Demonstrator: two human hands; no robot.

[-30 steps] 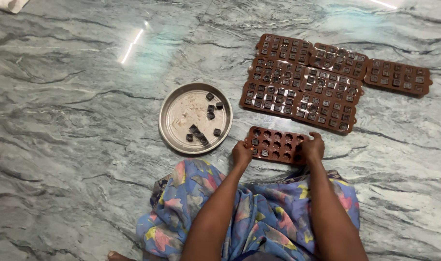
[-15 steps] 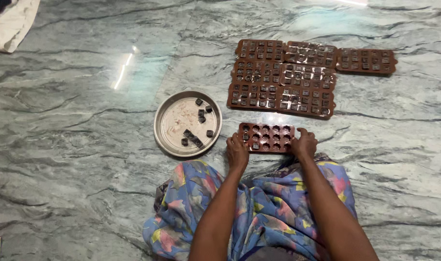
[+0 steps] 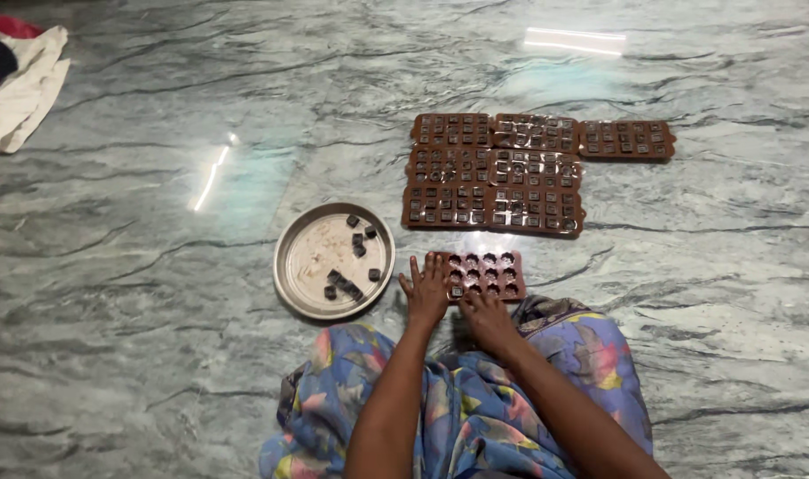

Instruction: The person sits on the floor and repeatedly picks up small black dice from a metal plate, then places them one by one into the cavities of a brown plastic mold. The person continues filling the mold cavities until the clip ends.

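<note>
One brown rectangular silicone chocolate mould (image 3: pixel 486 274) lies on the grey marbled floor (image 3: pixel 156 355) just before the person's lap. Left hand (image 3: pixel 425 289) presses its left end, fingers spread flat; right hand (image 3: pixel 487 318) rests on its near edge, fingers loosely extended. Beside it sits a round steel plate (image 3: pixel 333 261) with dark chocolate pieces (image 3: pixel 358 240); seven filled brown moulds (image 3: pixel 493 173) lie beyond.

White cloth (image 3: pixel 18 98), stacked brown moulds (image 3: pixel 497 173)

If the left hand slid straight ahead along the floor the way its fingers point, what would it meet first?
The left hand lies flat at the left end of the near mould, fingers pointing away from the person. Straight ahead is bare floor, then probably the lower-left mould of the block of brown moulds, though depth is unclear.
</note>
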